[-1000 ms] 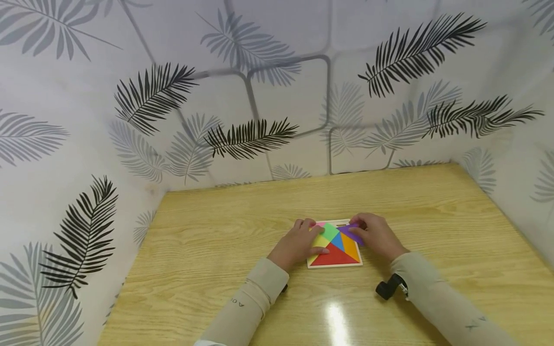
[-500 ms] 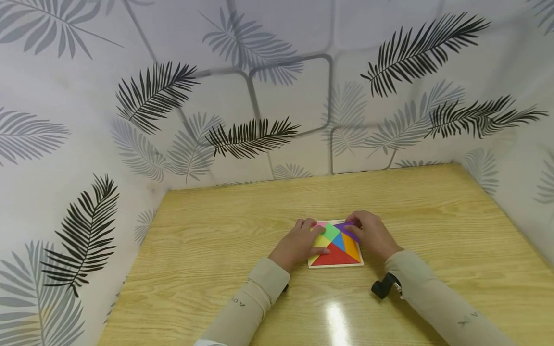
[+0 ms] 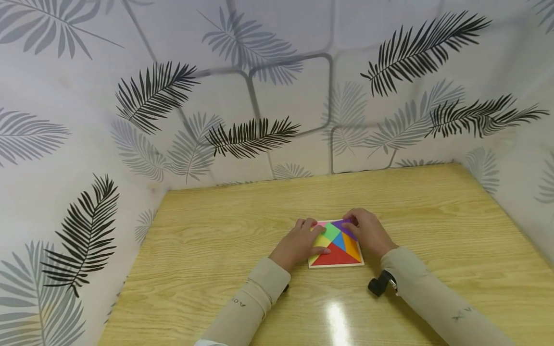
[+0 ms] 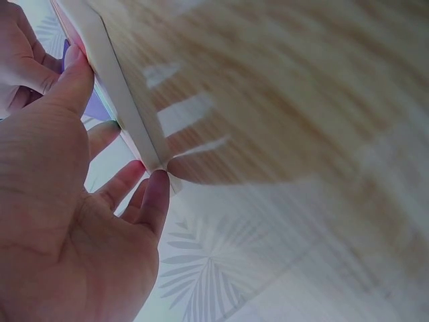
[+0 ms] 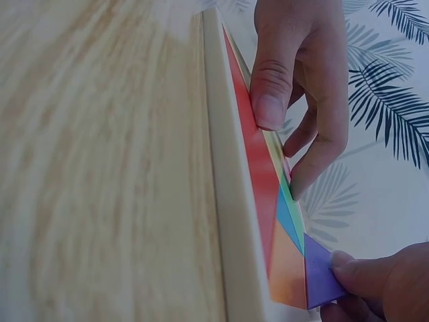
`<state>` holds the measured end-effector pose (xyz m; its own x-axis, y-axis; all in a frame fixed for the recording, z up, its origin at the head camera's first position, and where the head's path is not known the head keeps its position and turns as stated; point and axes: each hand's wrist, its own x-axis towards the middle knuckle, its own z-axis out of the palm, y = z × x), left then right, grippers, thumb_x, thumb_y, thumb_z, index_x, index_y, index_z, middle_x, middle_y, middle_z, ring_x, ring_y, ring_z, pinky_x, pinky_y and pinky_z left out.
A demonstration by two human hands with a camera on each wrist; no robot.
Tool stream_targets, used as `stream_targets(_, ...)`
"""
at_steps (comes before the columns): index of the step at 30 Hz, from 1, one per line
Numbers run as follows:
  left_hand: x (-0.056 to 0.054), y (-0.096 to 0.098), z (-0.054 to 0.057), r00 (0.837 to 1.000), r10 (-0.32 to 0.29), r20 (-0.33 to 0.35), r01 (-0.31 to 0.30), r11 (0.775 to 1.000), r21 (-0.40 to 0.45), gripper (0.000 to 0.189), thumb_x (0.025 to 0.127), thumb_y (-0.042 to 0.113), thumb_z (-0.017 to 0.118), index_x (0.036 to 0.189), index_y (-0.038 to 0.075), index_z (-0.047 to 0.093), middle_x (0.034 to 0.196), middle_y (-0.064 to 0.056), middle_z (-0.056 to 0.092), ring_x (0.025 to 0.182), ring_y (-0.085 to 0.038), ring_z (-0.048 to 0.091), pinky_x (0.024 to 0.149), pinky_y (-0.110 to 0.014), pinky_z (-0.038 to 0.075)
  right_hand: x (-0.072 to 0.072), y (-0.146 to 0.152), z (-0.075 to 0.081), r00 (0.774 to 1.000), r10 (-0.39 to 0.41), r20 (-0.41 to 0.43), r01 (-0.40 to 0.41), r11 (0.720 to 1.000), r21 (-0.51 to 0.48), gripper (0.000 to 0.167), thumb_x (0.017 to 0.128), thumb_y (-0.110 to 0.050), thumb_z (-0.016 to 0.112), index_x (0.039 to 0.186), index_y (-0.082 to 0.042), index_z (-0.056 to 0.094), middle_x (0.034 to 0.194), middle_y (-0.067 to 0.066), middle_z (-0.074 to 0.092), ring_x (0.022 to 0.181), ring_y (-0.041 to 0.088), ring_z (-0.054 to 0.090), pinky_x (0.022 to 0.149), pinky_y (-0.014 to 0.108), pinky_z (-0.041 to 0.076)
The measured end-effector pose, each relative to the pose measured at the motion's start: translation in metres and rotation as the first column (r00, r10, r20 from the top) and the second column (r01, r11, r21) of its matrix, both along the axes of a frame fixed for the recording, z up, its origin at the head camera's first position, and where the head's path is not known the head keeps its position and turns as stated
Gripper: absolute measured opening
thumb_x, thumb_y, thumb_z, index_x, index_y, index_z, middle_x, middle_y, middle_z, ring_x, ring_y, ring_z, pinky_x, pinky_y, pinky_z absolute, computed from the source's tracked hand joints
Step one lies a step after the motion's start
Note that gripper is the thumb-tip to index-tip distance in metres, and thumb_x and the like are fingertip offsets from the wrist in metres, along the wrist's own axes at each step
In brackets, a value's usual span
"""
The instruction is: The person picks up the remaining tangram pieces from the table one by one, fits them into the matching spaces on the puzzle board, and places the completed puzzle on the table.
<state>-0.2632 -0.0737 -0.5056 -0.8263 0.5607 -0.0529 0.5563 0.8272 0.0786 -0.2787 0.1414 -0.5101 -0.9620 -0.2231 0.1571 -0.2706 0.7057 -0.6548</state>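
Observation:
A square tangram board (image 3: 337, 265) with a pale wooden rim lies on the table, filled with coloured pieces. My left hand (image 3: 298, 244) rests across its left side, thumb on the red triangle (image 3: 333, 258) and index fingertip at the green square (image 3: 331, 232). Its other fingers reach the far left corner. With thumb and fingers, my right hand (image 3: 370, 232) pinches a purple triangle (image 5: 320, 272) at the far right corner. In the right wrist view that triangle tilts up beside the orange piece (image 5: 288, 275); fingertips cover part of it.
Wood-grain table (image 3: 216, 230) surrounds the board on all sides. A leaf-patterned sheet (image 3: 277, 144) rises behind and at both sides of it. A black wrist device (image 3: 378, 283) hangs under the right sleeve.
My right hand has moved slightly left and away from me, taking the purple triangle over the board's far right corner, where a slot showed before. My left hand has stayed in place.

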Motion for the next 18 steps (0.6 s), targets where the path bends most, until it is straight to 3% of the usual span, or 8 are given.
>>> stream_targets(7,0.0009,-0.0003,0.0007,0.999,-0.013,-0.03,0.013,1.0,0.0,0.066,0.084,0.062,0.048,0.135,0.02,0.048,0.134,-0.005,0.038,0.121,-0.023,0.035,0.097,-0.03,0.039,-0.0016,-0.0009,-0.0015,1.0,-0.002,-0.008,0.002,1.0,-0.006,0.016,0.087,-0.012,0.065,0.101,-0.004,0.062,0.092,0.007,0.058,0.082,0.023,0.053,0.076,0.037,0.049)
stream_targets(18,0.0007,0.0,0.0,1.0,-0.003,-0.01,0.003,1.0,-0.001,0.068,0.083,0.063,0.047,0.136,0.021,0.047,0.135,-0.005,0.037,0.122,-0.022,0.034,0.097,-0.029,0.039,-0.0026,0.001,-0.0045,0.999,0.02,-0.043,-0.018,0.999,0.044,0.016,0.089,-0.013,0.063,0.1,-0.001,0.063,0.092,0.008,0.057,0.083,0.023,0.052,0.077,0.038,0.047)
